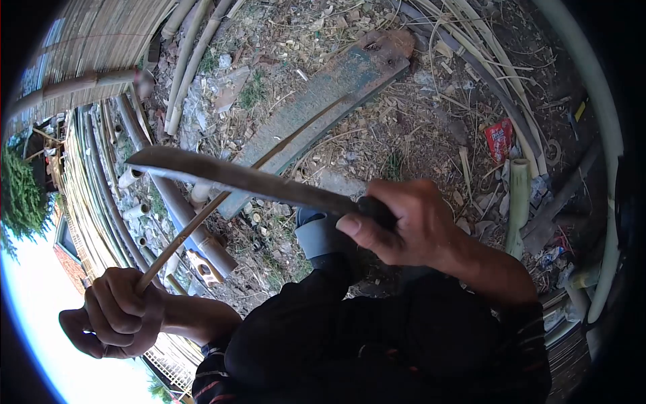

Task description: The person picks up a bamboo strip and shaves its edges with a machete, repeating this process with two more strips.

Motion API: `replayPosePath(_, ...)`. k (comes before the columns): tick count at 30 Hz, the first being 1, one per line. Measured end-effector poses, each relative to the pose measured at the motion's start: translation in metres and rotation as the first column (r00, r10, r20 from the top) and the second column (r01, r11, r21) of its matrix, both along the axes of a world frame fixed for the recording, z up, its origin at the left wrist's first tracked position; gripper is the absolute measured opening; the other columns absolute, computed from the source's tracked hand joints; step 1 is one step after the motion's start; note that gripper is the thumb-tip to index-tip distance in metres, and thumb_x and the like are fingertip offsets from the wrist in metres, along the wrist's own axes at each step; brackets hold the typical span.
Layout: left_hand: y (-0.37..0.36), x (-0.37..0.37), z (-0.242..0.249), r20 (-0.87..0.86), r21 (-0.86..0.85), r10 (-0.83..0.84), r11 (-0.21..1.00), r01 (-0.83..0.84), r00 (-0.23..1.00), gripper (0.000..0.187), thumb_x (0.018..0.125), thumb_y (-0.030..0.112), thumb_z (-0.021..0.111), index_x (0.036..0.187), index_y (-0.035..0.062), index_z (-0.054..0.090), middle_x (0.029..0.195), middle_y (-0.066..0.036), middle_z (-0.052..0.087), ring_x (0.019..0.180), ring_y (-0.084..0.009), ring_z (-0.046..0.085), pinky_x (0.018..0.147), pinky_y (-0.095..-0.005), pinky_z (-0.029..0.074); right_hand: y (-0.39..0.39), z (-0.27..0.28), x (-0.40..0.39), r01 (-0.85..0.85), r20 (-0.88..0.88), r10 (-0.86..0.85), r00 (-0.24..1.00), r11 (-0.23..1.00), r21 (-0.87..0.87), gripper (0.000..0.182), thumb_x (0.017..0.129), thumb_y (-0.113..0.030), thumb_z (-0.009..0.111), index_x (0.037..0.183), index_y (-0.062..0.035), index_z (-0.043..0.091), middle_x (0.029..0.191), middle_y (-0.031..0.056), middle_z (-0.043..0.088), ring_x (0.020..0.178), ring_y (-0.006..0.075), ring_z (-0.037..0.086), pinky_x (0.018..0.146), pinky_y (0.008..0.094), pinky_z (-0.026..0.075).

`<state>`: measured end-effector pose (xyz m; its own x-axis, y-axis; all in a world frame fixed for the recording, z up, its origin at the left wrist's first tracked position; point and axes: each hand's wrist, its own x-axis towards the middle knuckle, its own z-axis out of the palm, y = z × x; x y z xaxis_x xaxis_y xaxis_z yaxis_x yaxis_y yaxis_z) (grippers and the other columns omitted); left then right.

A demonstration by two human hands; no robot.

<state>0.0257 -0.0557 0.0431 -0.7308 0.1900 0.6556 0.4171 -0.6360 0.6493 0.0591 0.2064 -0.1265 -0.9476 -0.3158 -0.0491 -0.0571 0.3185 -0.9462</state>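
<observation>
My right hand is closed round the dark handle of a machete, its long blade pointing left. In my left hand, fingers wrapped tight, is the near end of a thin bamboo strip. The strip slants up and right, passes behind the blade and runs along a worn green plank on the ground. Where blade and strip cross, the blade overlaps the strip in this view. A grey shoe shows below the blade.
Bamboo poles lie at the upper left, near a slatted bamboo panel. A handsaw rests by a thick pole at left. Split strips, a red wrapper and a green bamboo piece are at right. Wood chips litter the ground.
</observation>
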Motion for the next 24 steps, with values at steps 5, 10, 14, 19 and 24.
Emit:
replayPosePath(5,0.012,0.015,-0.005,-0.087,-0.032,0.035,0.999,-0.038,0.996,0.03,0.092,0.006,0.037,0.066,0.0179,0.03,0.038,0.009,0.029,0.03,0.0002,0.018,0.034,-0.0174,0.01,-0.02,-0.022,0.005,-0.112,0.129,0.116,0.985,0.993,-0.034,0.059,0.093,-0.053,0.06,0.061,-0.0048,0.053,0.044,0.0036,0.048,0.035,0.0166,0.052,0.035,0.0342,0.04)
replayPosePath(10,0.013,0.016,-0.008,-0.052,0.013,0.091,0.996,-0.091,0.994,0.03,0.091,0.005,0.037,0.066,0.0174,0.029,0.038,0.01,0.027,0.03,0.0,0.019,0.034,-0.0178,0.01,-0.018,-0.024,0.013,-0.049,-0.042,0.05,0.998,0.999,0.013,0.06,0.094,-0.053,0.059,0.061,-0.0032,0.055,0.042,0.0047,0.046,0.036,0.0191,0.054,0.034,0.0344,0.041)
replayPosePath(14,0.011,0.015,-0.006,-0.037,-0.023,0.09,0.996,-0.091,0.995,0.031,0.091,0.004,0.037,0.066,0.018,0.027,0.039,0.01,0.027,0.031,-0.0003,0.019,0.034,-0.0183,0.011,-0.01,-0.058,0.015,0.024,0.067,-0.03,0.997,0.995,0.095,0.058,0.094,-0.053,0.059,0.062,-0.0046,0.056,0.044,0.0065,0.049,0.036,0.0203,0.055,0.036,0.0349,0.042)
replayPosePath(19,0.005,0.016,-0.007,-0.023,-0.036,0.107,0.994,-0.108,0.994,0.031,0.089,0.004,0.035,0.064,0.0201,0.025,0.038,0.009,0.026,0.031,-0.0004,0.018,0.035,-0.0181,0.011,-0.003,-0.075,0.023,0.017,0.053,-0.018,0.998,1.0,0.017,0.066,0.094,-0.06,0.053,0.06,-0.0041,0.058,0.043,0.0071,0.051,0.036,0.0211,0.054,0.037,0.0373,0.043)
replayPosePath(24,-0.008,0.017,-0.006,0.022,-0.04,0.146,0.989,-0.145,0.989,0.03,0.088,0.004,0.034,0.064,0.0204,0.025,0.038,0.009,0.024,0.032,-0.0014,0.017,0.037,-0.0195,0.013,0.009,-0.086,0.01,0.038,0.128,-0.066,0.99,0.977,0.21,0.06,0.097,-0.052,0.055,0.061,-0.004,0.056,0.045,0.0069,0.048,0.038,0.02,0.049,0.041,0.0378,0.037)
